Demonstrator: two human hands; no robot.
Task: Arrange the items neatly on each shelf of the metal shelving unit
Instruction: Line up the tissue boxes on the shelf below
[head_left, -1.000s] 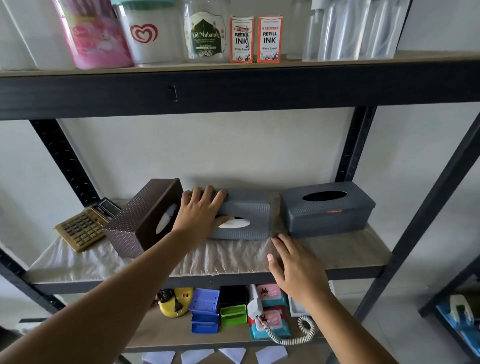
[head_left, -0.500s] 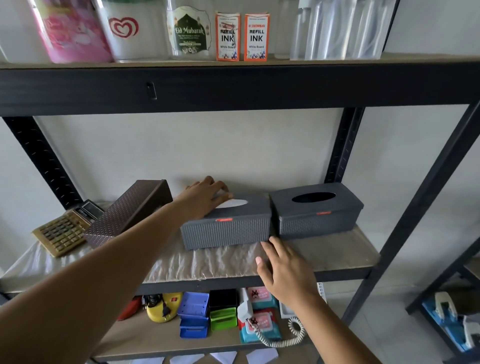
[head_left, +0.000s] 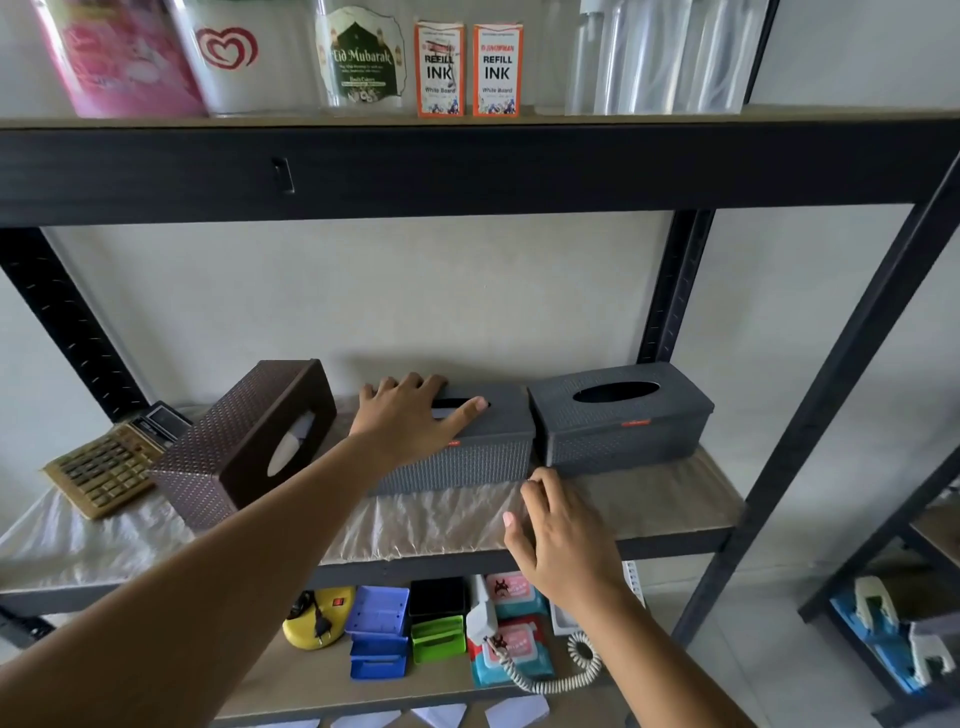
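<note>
Head view. The left hand (head_left: 415, 415) lies flat and released on the middle grey tissue box (head_left: 467, 452), which sits on the middle shelf (head_left: 649, 499) with its long axis running 9 to 3 o'clock, slot up. The right hand (head_left: 563, 540), fingers loosely curled and grasping nothing, hovers at the box's 5 o'clock corner, apparently just short of contact. The brown tissue box (head_left: 244, 441) lies tipped at 9 o'clock.

Top-shelf pink patterned plastic jar (head_left: 119, 57) cropped by the frame, middle grey woven-texture tissue box (head_left: 467, 447) partly hidden under left hand (head_left: 410, 415), small print on orange-and-white refill ink cartons (head_left: 439, 70) unreadable
</note>
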